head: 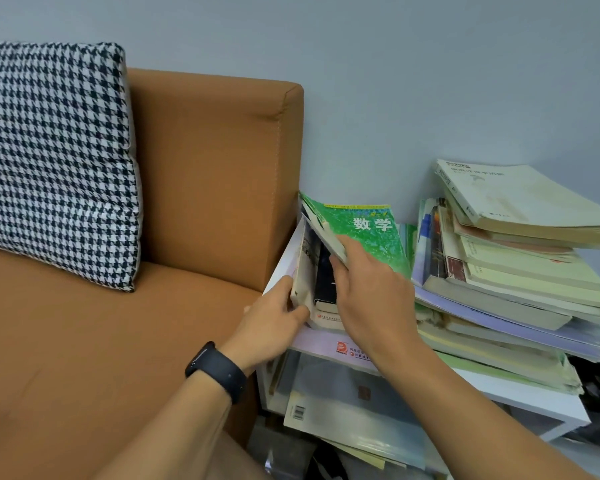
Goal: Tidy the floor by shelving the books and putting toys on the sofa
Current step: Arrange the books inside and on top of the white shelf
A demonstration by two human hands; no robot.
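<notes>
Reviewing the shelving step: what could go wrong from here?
1. The green book leans tilted over the upright books; if the right hand lets go, it may slide off rather than slot in.
2. The left hand braces those books at the shelf edge; they might topple toward the sofa.
3. The skewed pile alongside looks unstable if bumped.

The shelf [520, 400] stands directly right of the sofa [205, 174], against the wall [395, 81]. On the shelf top, at the end nearest the sofa, several books [326, 282] stand on edge, with a textbook [368, 233] tilted over them. Right of these on the same shelf top lies a leaning stack of books [510, 271]. More books [343, 420] lie below the shelf top. A cushion [52, 161] rests on the sofa seat, left of the shelf, against the backrest.
</notes>
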